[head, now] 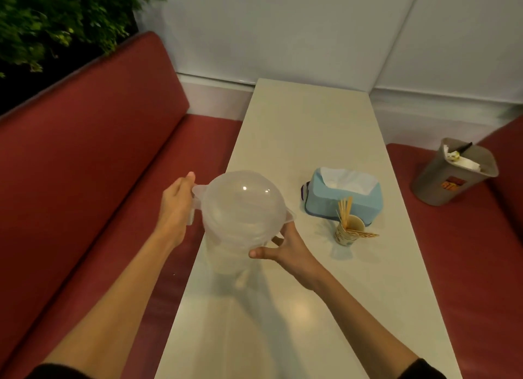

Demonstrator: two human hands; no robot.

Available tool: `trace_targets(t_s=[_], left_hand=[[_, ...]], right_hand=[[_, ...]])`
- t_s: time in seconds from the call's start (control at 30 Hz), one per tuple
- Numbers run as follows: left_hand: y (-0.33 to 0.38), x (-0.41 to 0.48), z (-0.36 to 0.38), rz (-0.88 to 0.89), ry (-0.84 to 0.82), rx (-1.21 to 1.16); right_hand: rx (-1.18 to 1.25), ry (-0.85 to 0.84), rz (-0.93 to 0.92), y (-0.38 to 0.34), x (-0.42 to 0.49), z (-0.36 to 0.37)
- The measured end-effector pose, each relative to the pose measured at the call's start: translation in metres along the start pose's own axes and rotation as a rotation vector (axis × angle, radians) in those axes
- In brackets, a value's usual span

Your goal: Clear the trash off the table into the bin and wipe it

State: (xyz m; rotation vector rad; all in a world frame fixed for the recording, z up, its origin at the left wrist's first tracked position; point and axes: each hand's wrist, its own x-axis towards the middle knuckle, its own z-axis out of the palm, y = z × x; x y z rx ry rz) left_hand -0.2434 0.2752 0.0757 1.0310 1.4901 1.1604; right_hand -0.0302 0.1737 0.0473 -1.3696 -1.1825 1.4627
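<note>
A stack of clear plastic bowls with a domed lid (243,211) is held above the left edge of the white table (305,141). My left hand (177,206) grips the stack's left rim tab, thumb up. My right hand (283,248) holds the stack from below on its right side, fingers curled under it. A grey bin (450,180) with paper trash and a dark utensil inside sits on the red seat to the right of the table.
A blue tissue box (342,200) lies mid-table, with a paper cup of toothpicks (348,231) just in front of it. Red bench seats (93,163) flank the table. A white wall stands behind, and green plants (56,19) fill the far left.
</note>
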Motion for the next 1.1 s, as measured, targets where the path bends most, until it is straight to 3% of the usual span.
trace_targets(t_s=[0.47, 0.77, 1.0, 1.1], left_hand=[[0.005, 0.026, 0.121, -0.084, -0.146, -0.119], [0.011, 0.041, 0.154, -0.074, -0.2, -0.11], [0.012, 0.049, 0.149, -0.055, -0.223, 0.126], [0.021, 0.045, 0.148, 0.039, -0.125, 0.274]], right_hand=[[-0.046, 0.27, -0.021, 0.003, 0.013, -0.093], [-0.016, 0.278, 0.004, -0.01, 0.026, -0.123], [-0.054, 0.267, 0.101, -0.017, 0.023, -0.122], [-0.127, 0.336, 0.15, -0.028, 0.015, -0.121]])
